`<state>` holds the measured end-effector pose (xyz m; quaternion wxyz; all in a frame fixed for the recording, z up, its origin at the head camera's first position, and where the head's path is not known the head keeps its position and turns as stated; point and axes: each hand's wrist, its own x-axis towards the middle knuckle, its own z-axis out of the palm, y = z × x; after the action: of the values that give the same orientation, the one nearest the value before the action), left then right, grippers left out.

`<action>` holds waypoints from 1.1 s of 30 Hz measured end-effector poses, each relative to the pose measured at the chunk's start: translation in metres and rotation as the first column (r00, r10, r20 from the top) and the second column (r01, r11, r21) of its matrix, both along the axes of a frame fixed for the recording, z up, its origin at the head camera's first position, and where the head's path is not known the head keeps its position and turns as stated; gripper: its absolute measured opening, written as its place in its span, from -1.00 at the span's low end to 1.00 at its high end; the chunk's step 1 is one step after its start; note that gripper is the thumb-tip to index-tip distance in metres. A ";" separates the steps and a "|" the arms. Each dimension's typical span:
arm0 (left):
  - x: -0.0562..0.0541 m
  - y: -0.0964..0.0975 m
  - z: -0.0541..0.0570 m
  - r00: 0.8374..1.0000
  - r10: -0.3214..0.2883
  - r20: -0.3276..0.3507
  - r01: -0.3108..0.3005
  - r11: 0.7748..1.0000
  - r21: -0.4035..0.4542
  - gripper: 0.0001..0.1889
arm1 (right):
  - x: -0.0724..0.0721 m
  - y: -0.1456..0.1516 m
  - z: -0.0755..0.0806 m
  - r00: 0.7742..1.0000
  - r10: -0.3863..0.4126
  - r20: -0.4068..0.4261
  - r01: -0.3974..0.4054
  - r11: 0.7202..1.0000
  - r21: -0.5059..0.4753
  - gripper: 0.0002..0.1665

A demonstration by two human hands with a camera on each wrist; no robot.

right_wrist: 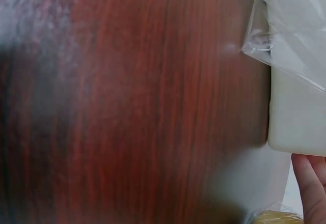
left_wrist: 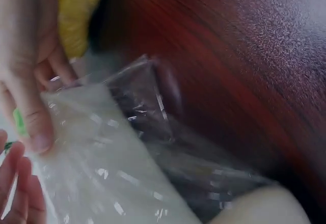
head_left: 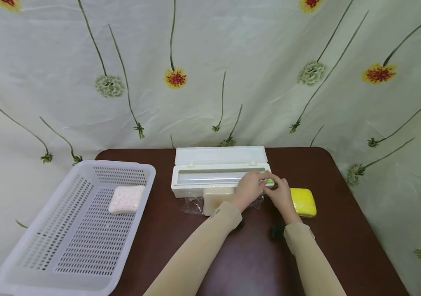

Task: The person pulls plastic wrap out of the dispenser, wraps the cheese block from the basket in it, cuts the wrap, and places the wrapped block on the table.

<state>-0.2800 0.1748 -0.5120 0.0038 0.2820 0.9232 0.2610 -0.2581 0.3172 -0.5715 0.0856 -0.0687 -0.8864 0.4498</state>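
A white cling film dispenser [head_left: 180, 190] lies with its lid raised, a roll of film [head_left: 210, 176] inside and a green slider [head_left: 269, 181] at its right end. My right hand [head_left: 280, 195] grips that end, its thumb over the front edge and its fingers around the end wall. Close beside it is my left hand [head_left: 249, 187], fingertips near the slider, with no thumb in sight in the left wrist view. Clear film [left_wrist: 147, 96] hangs over the dispenser's front. Before it sits a pale beige block [head_left: 215, 201], partly behind the left hand.
On the right stands a yellow wrapped block [head_left: 303, 201]. A white perforated basket [head_left: 121, 250] at the left holds a pink-speckled white block [head_left: 126, 199]. Both rest on a dark red-brown table [head_left: 247, 263], with a flowered cloth [head_left: 210, 49] hanging behind its back edge.
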 end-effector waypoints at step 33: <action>-0.002 -0.019 0.012 0.973 0.060 -0.224 -0.149 0.902 -0.406 -0.78 | 0.003 -0.004 0.001 0.999 -0.034 0.008 0.034 0.999 0.012 -0.18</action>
<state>-0.2818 0.1560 -0.4997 -0.0455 0.2501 0.9668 0.0253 -0.2551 0.3129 -0.5704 0.0900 -0.0850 -0.8880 0.4428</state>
